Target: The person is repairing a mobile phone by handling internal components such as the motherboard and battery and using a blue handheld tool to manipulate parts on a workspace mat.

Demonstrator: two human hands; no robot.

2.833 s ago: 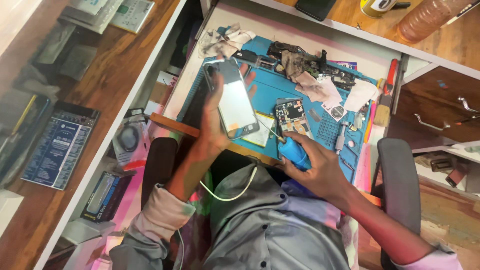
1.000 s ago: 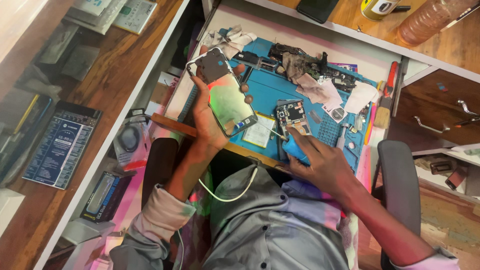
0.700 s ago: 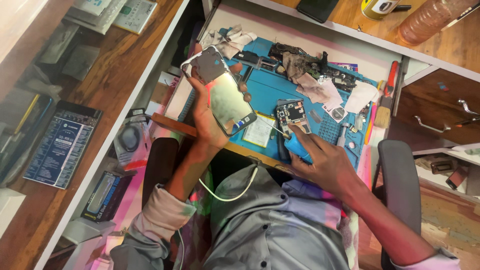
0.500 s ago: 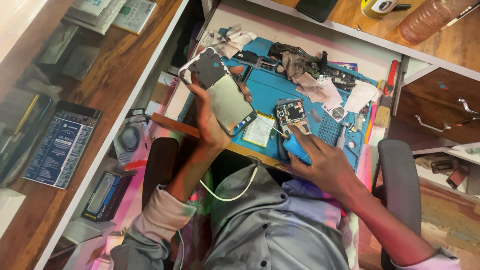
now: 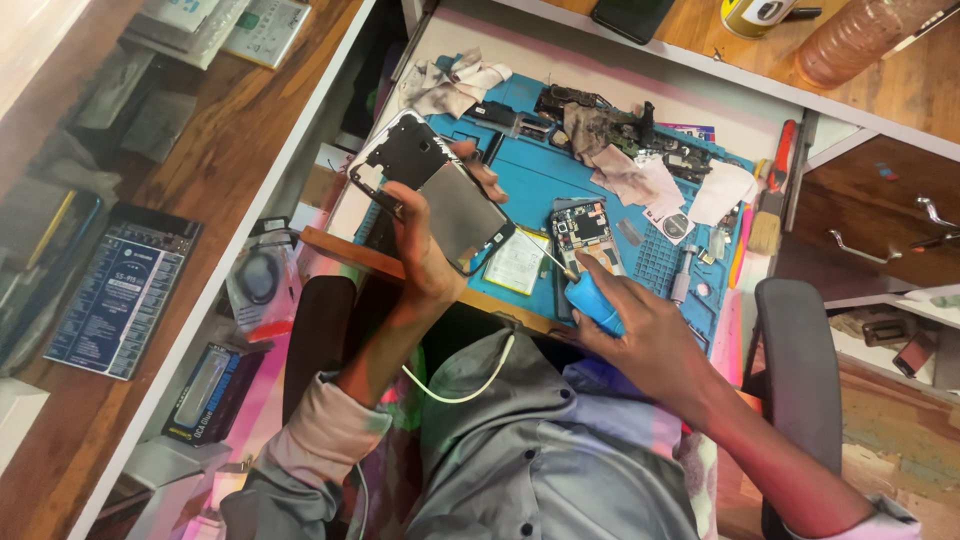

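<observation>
Opened grey smartphone chassis (image 5: 440, 190): thin, light, likely fragile; grip by edges. Left hand (image 5: 425, 255) grasps it; right hand (image 5: 640, 325) clenches blue-handled screwdriver (image 5: 590, 298).

Wooden desks (image 5: 250, 120), black chair (image 5: 800, 360), perhaps worn floor (image 5: 900, 450).

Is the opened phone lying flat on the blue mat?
No. The left hand holds the opened phone up, tilted above the blue mat, while the right hand grips a blue-handled tool.
</observation>
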